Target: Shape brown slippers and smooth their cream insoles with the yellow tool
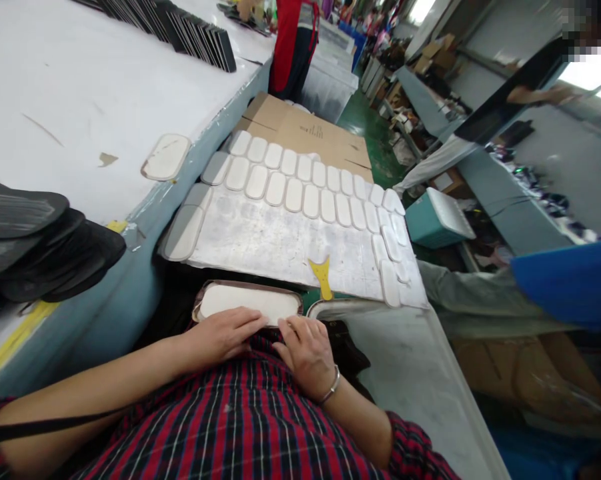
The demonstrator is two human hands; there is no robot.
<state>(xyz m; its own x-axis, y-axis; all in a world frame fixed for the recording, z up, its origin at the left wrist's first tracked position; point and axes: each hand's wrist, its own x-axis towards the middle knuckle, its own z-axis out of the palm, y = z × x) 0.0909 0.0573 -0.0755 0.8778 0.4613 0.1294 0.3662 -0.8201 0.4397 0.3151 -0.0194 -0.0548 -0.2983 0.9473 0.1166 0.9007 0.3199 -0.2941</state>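
A rounded oblong panel [250, 301] with a white face and a raised brown rim lies close to my body, just in front of the plaid shirt. My left hand [230, 335] rests along its near edge, fingers pressed together on the rim and the thumb tucked below. My right hand [307, 347], a bracelet at its wrist, grips the same edge near the right corner with curled fingers. What lies under the panel is hidden. Beyond it, a yellow fork-ended tool [321, 277] lies on a pale board [280, 233], where white rounded pads [293, 194] are laid out in rows.
To the left, a white table [80, 80] carries one loose pad [167, 157], a stack of black padded pieces [35, 233] and a row of dark panels [200, 40]. A large plastic bin [420, 373] stands at my right. A cardboard sheet [305, 130] lies beyond the board. Other people stand nearby.
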